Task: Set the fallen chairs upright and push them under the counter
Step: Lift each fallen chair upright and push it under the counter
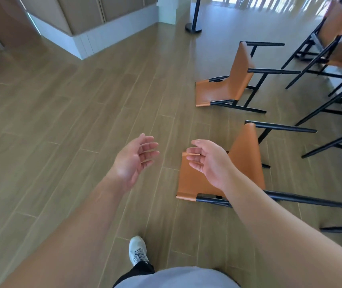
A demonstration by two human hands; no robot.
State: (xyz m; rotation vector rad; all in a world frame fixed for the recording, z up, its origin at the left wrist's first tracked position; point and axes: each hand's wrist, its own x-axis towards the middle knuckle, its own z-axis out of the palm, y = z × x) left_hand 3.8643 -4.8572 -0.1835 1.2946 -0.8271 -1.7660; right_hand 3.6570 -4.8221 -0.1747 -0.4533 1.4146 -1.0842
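**Two chairs down, hands ready**

The left hand [133, 161] and right hand [209, 163] are both wide and hold nothing. They reach out, likely to grab a chair.

The near orange leather chair with black metal legs [247, 163] lies tipped on its back, right under the right hand. The far orange fallen chair [234, 80] lies well beyond both hands. Neither is up yet.
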